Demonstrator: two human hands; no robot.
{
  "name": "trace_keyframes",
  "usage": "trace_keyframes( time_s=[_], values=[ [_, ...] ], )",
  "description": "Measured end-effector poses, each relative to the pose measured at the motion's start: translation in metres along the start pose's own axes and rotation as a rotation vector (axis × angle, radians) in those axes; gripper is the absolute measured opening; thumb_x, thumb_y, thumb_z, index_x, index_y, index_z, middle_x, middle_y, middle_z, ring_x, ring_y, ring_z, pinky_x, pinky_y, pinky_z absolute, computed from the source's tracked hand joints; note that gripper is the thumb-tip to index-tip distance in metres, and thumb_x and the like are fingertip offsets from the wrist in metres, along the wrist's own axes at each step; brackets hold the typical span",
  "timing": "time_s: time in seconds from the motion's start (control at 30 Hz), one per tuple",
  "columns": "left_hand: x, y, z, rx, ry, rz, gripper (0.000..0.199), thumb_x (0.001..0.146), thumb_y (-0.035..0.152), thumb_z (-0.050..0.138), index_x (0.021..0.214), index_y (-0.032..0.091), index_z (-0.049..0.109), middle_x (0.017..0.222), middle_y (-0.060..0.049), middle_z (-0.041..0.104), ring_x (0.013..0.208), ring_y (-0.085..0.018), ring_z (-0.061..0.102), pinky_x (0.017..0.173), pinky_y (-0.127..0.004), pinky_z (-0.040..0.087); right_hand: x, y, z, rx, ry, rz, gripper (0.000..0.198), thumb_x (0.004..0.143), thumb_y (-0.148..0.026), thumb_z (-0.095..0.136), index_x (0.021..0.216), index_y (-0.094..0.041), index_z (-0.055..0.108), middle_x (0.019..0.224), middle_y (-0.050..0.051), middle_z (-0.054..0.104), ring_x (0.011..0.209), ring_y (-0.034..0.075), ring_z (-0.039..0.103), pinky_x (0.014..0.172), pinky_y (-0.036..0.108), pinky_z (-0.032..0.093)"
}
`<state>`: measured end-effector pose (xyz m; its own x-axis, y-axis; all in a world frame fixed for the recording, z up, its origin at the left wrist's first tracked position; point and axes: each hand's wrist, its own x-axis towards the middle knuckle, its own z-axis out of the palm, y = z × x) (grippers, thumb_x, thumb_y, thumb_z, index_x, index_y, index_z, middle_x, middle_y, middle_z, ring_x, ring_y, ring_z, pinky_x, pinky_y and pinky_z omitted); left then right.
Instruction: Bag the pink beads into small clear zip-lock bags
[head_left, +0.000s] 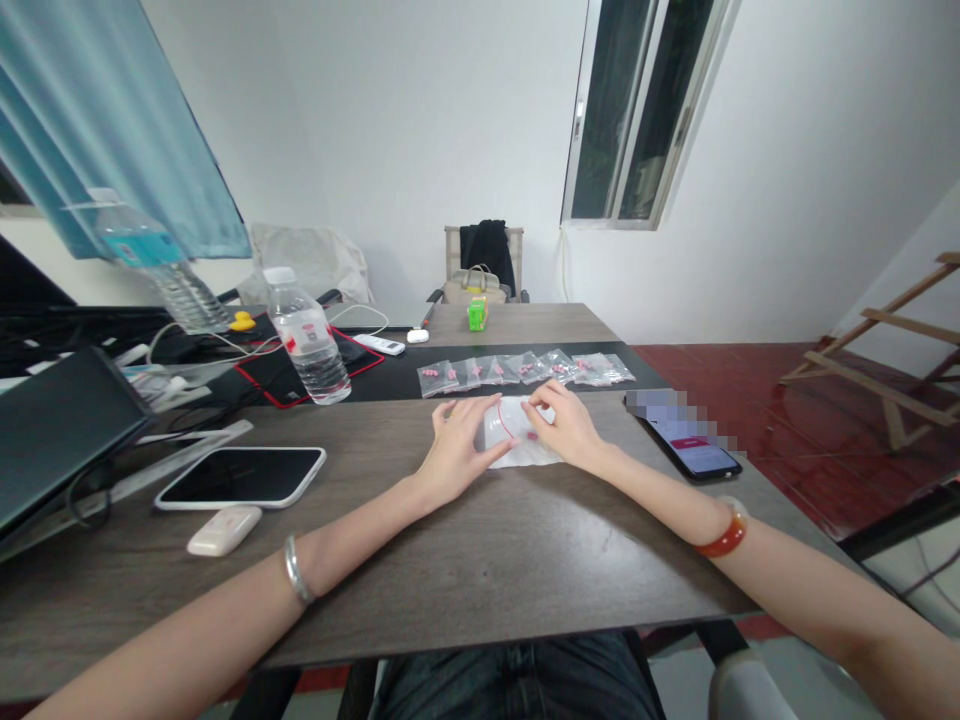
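In the head view, a white tissue-like sheet (525, 456) lies on the wooden table in front of me. At its left part is a small clear zip bag (501, 422) with a red line. My left hand (454, 448) rests at the bag's left edge, fingers stretched out. My right hand (567, 428) is over the sheet's right side, thumb and forefinger pinched together; what is between them is too small to make out. A small pink piece (532, 436) shows on the sheet by the right thumb. Beyond lies a row of clear bags (499, 371) with pink pieces inside.
A phone (690, 440) lies to the right. At left are a white-framed phone (244, 477), a white earbud case (225, 530), a laptop (67, 450) and two water bottles, the nearer bottle (309, 340) upright. A green box (477, 315) stands further back.
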<state>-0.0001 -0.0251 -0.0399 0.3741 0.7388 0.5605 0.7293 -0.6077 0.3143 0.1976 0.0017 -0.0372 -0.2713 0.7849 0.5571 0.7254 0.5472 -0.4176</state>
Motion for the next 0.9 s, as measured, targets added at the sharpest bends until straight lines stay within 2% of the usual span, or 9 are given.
trace_keyframes(
  time_s=[0.1, 0.2, 0.27, 0.37, 0.53, 0.7, 0.8, 0.9],
  values=[
    [0.000, 0.001, 0.000, 0.002, -0.007, -0.004, 0.051, 0.084, 0.046, 0.060, 0.128, 0.023, 0.046, 0.130, -0.010, 0.058, 0.120, -0.026, 0.052, 0.105, -0.045, 0.023, -0.001, 0.001, -0.001, -0.222, -0.179, 0.032, 0.018, 0.088, -0.031, 0.056, 0.091, -0.018, 0.068, 0.105, 0.008, 0.061, 0.098, 0.020, 0.056, 0.087, 0.034, 0.038],
    [0.000, 0.001, 0.000, 0.000, -0.007, 0.003, 0.052, 0.084, 0.046, 0.061, 0.128, 0.023, 0.046, 0.130, -0.009, 0.058, 0.120, -0.026, 0.051, 0.105, -0.045, 0.023, -0.003, -0.008, -0.006, -0.383, -0.291, -0.028, 0.024, 0.088, -0.034, 0.055, 0.096, -0.018, 0.070, 0.119, 0.011, 0.060, 0.109, 0.025, 0.052, 0.090, 0.038, 0.034],
    [0.000, 0.001, 0.000, 0.000, 0.002, 0.008, 0.053, 0.083, 0.046, 0.061, 0.128, 0.023, 0.046, 0.130, -0.009, 0.058, 0.120, -0.026, 0.052, 0.105, -0.044, 0.023, -0.004, -0.017, -0.010, -0.478, -0.342, -0.081, 0.028, 0.090, -0.034, 0.051, 0.092, -0.016, 0.072, 0.117, 0.013, 0.062, 0.108, 0.028, 0.052, 0.087, 0.040, 0.033],
    [0.000, 0.000, 0.001, -0.002, 0.009, 0.012, 0.052, 0.083, 0.046, 0.061, 0.128, 0.023, 0.047, 0.129, -0.009, 0.059, 0.120, -0.026, 0.052, 0.104, -0.044, 0.023, -0.006, -0.028, -0.013, -0.571, -0.381, -0.111, 0.033, 0.092, -0.028, 0.044, 0.086, -0.013, 0.073, 0.103, 0.014, 0.068, 0.101, 0.029, 0.055, 0.082, 0.041, 0.031],
    [0.001, 0.000, 0.001, -0.010, 0.002, 0.017, 0.052, 0.083, 0.045, 0.062, 0.127, 0.022, 0.046, 0.129, -0.009, 0.059, 0.119, -0.025, 0.052, 0.104, -0.044, 0.023, -0.008, -0.033, -0.010, -0.600, -0.409, -0.118, 0.033, 0.091, -0.019, 0.042, 0.082, -0.012, 0.072, 0.092, 0.013, 0.071, 0.092, 0.027, 0.059, 0.078, 0.040, 0.028],
    [0.000, -0.001, 0.001, -0.010, 0.014, 0.034, 0.052, 0.084, 0.046, 0.061, 0.127, 0.021, 0.045, 0.128, -0.009, 0.060, 0.118, -0.025, 0.053, 0.103, -0.043, 0.022, -0.007, -0.027, -0.008, -0.514, -0.284, -0.086, 0.021, 0.089, -0.019, 0.051, 0.084, -0.015, 0.071, 0.094, 0.009, 0.072, 0.093, 0.024, 0.058, 0.078, 0.038, 0.027],
    [0.000, -0.002, 0.002, -0.009, 0.019, 0.041, 0.052, 0.083, 0.046, 0.061, 0.126, 0.021, 0.045, 0.127, -0.009, 0.060, 0.118, -0.025, 0.053, 0.103, -0.043, 0.022, -0.006, -0.023, -0.007, -0.402, -0.066, -0.081, 0.016, 0.088, -0.021, 0.055, 0.084, -0.018, 0.070, 0.097, 0.006, 0.072, 0.092, 0.022, 0.057, 0.080, 0.036, 0.028],
    [0.000, -0.003, 0.003, -0.005, 0.019, 0.040, 0.053, 0.083, 0.046, 0.062, 0.126, 0.022, 0.045, 0.127, -0.009, 0.060, 0.118, -0.025, 0.053, 0.104, -0.043, 0.022, -0.007, -0.020, -0.006, -0.267, 0.186, -0.149, 0.015, 0.089, -0.026, 0.057, 0.084, -0.020, 0.070, 0.100, 0.005, 0.072, 0.094, 0.020, 0.058, 0.085, 0.036, 0.029]
  ],
)
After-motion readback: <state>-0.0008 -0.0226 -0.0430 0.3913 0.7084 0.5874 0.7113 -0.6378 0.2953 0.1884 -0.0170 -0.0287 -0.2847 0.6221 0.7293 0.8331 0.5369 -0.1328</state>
